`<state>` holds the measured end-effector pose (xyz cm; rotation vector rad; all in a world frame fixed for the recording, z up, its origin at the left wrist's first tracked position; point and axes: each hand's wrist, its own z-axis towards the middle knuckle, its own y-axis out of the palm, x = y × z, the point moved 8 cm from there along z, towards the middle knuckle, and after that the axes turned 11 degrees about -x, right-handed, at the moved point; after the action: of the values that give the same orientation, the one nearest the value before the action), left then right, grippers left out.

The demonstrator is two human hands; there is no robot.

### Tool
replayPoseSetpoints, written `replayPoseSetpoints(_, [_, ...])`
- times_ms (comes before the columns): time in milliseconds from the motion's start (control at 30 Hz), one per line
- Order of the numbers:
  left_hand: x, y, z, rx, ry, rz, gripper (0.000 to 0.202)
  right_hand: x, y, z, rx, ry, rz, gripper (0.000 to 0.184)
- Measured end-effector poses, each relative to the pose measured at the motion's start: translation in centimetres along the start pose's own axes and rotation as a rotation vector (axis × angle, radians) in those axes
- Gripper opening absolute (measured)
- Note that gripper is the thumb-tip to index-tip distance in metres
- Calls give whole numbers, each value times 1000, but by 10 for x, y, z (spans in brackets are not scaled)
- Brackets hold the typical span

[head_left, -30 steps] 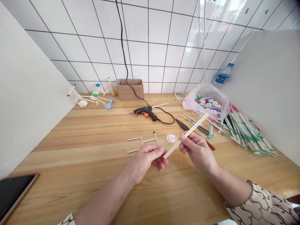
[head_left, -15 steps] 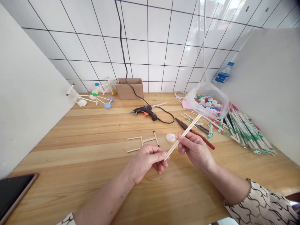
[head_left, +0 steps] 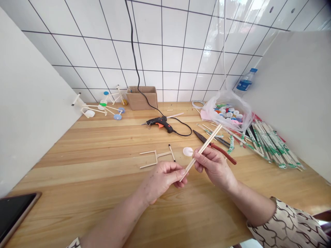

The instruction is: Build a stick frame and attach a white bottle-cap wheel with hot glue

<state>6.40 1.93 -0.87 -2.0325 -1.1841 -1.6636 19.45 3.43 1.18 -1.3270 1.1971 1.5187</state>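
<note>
Ideally, pinch lightly with ends flush: the right hand grips the paired sticks near mid-length, the left hand their seven-o'clock tips, upper tips towards one o'clock.

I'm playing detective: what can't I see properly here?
In the head view:
Pale wooden sticks: lower ends partly behind the left hand.
Brown cardboard box: bottom, behind its front wall.
Black, flat, pinkish-rimmed device: cut off by left edge.
Clear, blue-capped plastic bottle: label's lettering too small.
</note>
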Motion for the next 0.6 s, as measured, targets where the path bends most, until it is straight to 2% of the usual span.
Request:
replayPoseSetpoints(167, [3,3,-2,-12,58,84,27,1,9,-4,-63,-18,-59,19])
replayPoseSetpoints(333, [15,12,-4,-36,141,201,22,-3,21,-6,-106,10,-84,24])
replayPoseSetpoints(600, [20,13,-7,32,227,362,28,-6,31,-9,-143,0,-141,28])
